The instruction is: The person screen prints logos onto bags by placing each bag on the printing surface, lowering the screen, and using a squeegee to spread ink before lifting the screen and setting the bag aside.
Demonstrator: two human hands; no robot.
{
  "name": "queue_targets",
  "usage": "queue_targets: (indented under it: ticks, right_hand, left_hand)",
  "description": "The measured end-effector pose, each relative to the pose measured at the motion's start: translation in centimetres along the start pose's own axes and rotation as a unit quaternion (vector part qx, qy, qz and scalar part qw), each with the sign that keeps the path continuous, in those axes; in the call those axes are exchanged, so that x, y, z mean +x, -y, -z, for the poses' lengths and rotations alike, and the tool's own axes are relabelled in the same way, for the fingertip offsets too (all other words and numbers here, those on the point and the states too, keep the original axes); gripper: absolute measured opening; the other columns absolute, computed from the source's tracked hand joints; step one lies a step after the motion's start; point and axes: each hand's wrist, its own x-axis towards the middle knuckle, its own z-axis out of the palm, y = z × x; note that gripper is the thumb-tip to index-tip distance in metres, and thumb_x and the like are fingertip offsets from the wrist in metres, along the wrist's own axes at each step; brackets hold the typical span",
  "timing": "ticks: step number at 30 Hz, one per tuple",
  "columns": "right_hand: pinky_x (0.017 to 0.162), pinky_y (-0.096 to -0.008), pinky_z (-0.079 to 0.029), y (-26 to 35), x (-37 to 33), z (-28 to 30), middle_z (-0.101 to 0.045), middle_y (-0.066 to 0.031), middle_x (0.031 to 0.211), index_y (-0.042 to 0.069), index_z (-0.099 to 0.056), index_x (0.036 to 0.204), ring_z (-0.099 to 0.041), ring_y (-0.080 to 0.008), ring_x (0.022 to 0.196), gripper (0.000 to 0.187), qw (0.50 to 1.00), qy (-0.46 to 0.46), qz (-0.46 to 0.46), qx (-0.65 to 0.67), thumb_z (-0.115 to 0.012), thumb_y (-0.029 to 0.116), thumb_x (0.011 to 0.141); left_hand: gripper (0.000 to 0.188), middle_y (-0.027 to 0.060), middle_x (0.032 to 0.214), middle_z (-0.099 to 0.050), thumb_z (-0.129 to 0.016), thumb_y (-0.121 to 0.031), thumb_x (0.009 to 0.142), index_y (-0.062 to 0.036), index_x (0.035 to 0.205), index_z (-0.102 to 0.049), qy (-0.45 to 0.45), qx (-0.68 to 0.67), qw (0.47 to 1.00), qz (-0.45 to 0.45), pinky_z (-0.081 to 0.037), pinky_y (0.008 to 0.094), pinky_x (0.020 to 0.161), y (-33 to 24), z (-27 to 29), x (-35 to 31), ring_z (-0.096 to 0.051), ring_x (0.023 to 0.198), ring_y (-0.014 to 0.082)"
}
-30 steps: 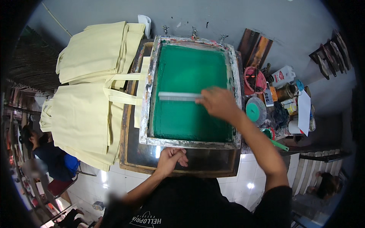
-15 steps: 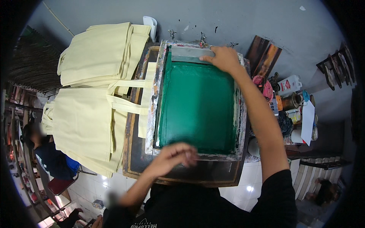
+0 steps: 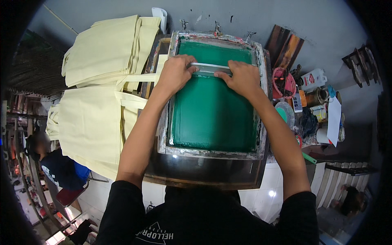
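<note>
A screen printing frame [image 3: 162, 118] with a green mesh [image 3: 212, 114] lies on a dark board [image 3: 204, 167] in front of me. Across the upper part of the mesh stands a squeegee [image 3: 211, 68] with a pale metal edge. My left hand [image 3: 178, 72] grips its left end, fingers over the far side and thumb on the near side. At its right end my right hand [image 3: 244, 76] holds on in the same way. Both forearms reach in over the frame's sides. Cream fabric handles [image 3: 136, 78] run toward the frame's left edge.
Stacks of cream tote bags [image 3: 90, 110] fill the left side. Metal clamps [image 3: 217, 28] line the frame's far edge by the grey wall. On the right are a pink basin [image 3: 283, 83], a white jug [image 3: 313, 79] and several cans. A person [image 3: 63, 169] sits at far left.
My left hand has risen from the frame's near edge and taken hold of the squeegee. The squeegee, with my right hand, has come toward me from the far end and tilted.
</note>
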Motion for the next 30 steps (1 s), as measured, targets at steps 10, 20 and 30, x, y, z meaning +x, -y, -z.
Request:
queue_targets:
  ticks: [10,20,30]
  right_hand:
    - [0.054,-0.0438,-0.048,4.7,-9.5,2.0,-0.061,-0.0115,0.066,0.008,-0.058,0.073,-0.065,-0.0321,0.062,0.056,0.998,-0.045,0.027,0.047,-0.072,0.061,0.084]
    - [0.059,-0.0371,-0.047,9.3,-18.6,4.1,-0.058,-0.0056,0.074,0.009,-0.056,0.077,-0.06,-0.0241,0.069,0.038,0.997,-0.056,0.045,0.021,-0.079,0.039,0.078]
    - [0.072,-0.0391,-0.052,8.4,-18.5,8.4,-0.064,-0.0041,0.092,0.01,-0.064,0.088,-0.064,-0.024,0.085,0.025,0.987,-0.124,0.083,0.058,-0.079,0.021,0.071]
  left_hand:
    - [0.019,0.0184,0.093,-0.07,-0.074,-0.015,0.089,-0.0012,0.101,-0.073,0.032,-0.018,0.999,0.019,-0.052,0.0432,0.079,-4.7,1.6,-10.4,-0.067,0.087,0.0374]
    - [0.043,0.015,0.118,-0.069,-0.082,-0.015,0.08,-0.0044,0.118,-0.068,0.001,-0.043,0.999,-0.006,-0.05,0.0413,0.093,-7.0,0.7,-21.3,-0.064,0.11,0.034]
    - [0.119,0.0213,0.16,-0.039,-0.095,-0.039,0.064,-0.0062,0.157,-0.03,-0.192,0.035,0.976,-0.097,-0.013,0.0609,0.123,-3.7,0.9,-24.9,-0.034,0.15,0.0411]
